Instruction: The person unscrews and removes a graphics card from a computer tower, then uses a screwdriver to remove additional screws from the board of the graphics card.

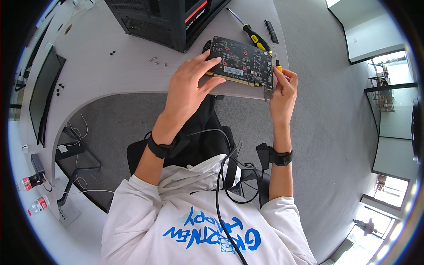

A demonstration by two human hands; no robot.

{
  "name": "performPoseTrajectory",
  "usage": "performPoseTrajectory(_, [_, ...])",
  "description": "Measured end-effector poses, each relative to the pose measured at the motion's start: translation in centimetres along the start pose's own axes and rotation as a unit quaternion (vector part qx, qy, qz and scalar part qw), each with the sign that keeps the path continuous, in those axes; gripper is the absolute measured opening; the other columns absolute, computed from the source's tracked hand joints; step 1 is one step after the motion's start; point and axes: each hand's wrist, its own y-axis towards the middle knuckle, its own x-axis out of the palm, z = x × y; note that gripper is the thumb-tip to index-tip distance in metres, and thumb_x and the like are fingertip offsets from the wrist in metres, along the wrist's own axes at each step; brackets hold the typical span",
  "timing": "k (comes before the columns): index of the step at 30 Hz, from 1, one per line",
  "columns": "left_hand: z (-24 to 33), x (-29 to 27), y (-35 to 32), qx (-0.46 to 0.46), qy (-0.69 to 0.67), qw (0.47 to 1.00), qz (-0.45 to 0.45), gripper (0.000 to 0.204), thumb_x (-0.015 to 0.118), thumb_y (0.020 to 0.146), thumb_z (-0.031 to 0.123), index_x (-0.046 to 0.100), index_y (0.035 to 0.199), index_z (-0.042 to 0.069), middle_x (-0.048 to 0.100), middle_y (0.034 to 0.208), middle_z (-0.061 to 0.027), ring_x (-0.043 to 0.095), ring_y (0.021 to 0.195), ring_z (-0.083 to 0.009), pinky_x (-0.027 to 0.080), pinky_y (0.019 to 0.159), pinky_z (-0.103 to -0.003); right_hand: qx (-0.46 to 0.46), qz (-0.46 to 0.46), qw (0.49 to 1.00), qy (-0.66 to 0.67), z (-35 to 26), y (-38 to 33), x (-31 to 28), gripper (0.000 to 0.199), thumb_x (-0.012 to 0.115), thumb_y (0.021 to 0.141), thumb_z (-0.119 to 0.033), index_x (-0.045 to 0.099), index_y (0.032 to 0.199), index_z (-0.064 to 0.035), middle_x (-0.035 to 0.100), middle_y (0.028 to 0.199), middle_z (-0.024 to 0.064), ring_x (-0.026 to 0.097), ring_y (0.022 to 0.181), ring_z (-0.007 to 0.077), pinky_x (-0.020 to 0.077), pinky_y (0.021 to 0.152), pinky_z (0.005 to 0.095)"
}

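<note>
A graphics card [240, 59] is held above the desk's front edge, its dark circuit board side facing up. My left hand [191, 79] grips its left end, fingers over the board and thumb along the lower edge. At the card's right end, beside the metal bracket [268, 91], my right hand [283, 90] has its fingers closed around a small yellow-and-black tool [278, 67]. Most of that tool is hidden by the fingers. Just beyond the card lies a screwdriver [256, 39] with a black-and-yellow handle, next to a narrow black strip [270, 32].
A black computer case [154, 22] stands on the pale curved desk [132, 75]. Loose screws [153, 59] lie in front of it, with several small dark ones [59, 89] near the monitor [44, 92] at left. A black cable [218, 190] hangs across my lap.
</note>
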Motion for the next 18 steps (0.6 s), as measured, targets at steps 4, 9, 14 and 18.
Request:
performPoseTrajectory(4, [0.3, 0.1, 0.6, 0.009, -0.031, 0.999, 0.041, 0.042, 0.082, 0.087, 0.026, 0.069, 0.123, 0.010, 0.070, 0.124, -0.0130, 0.072, 0.092, -0.0273, 0.058, 0.079, -0.036, -0.004, -0.002, 1.000, 0.012, 0.0, 0.0, 0.1, 0.040, 0.054, 0.096, 0.010, 0.076, 0.124, -0.0080, 0.059, 0.120, 0.0125, 0.060, 0.111, 0.0275, 0.0506, 0.098, 0.0365])
performPoseTrajectory(9, [1.0, -0.8, 1.6, -0.092, -0.041, 0.995, 0.012, 0.030, 0.077, 0.094, 0.023, 0.069, 0.118, 0.008, 0.073, 0.111, -0.0093, 0.073, 0.075, -0.0215, 0.056, 0.064, -0.032, -0.031, -0.005, 0.999, 0.031, 0.2, 0.1, 0.1, 0.041, 0.054, 0.097, 0.009, 0.076, 0.125, -0.0105, 0.059, 0.119, 0.0115, 0.060, 0.111, 0.0263, 0.0518, 0.096, 0.0358])
performPoseTrajectory(14, [0.2, -0.2, 1.3, -0.031, -0.019, 0.997, 0.061, 0.026, 0.076, 0.094, 0.026, 0.071, 0.112, 0.007, 0.074, 0.107, -0.0082, 0.072, 0.072, -0.0215, 0.056, 0.062, -0.032, -0.029, -0.009, 0.999, 0.019, -0.2, 0.0, 0.2, 0.040, 0.054, 0.097, 0.009, 0.076, 0.125, -0.0107, 0.059, 0.120, 0.0111, 0.059, 0.112, 0.0258, 0.0517, 0.096, 0.0359])
performPoseTrajectory(18, [1.3, -1.4, 1.1, -0.062, 0.009, 0.998, 0.006, 0.031, 0.075, 0.095, 0.023, 0.071, 0.120, 0.006, 0.073, 0.116, -0.0107, 0.073, 0.096, -0.0283, 0.058, 0.082, -0.035, -0.014, -0.015, 1.000, 0.022, -0.4, -0.1, 0.0, 0.039, 0.053, 0.099, 0.008, 0.076, 0.125, -0.0092, 0.059, 0.121, 0.0110, 0.060, 0.112, 0.0261, 0.0510, 0.097, 0.0354])
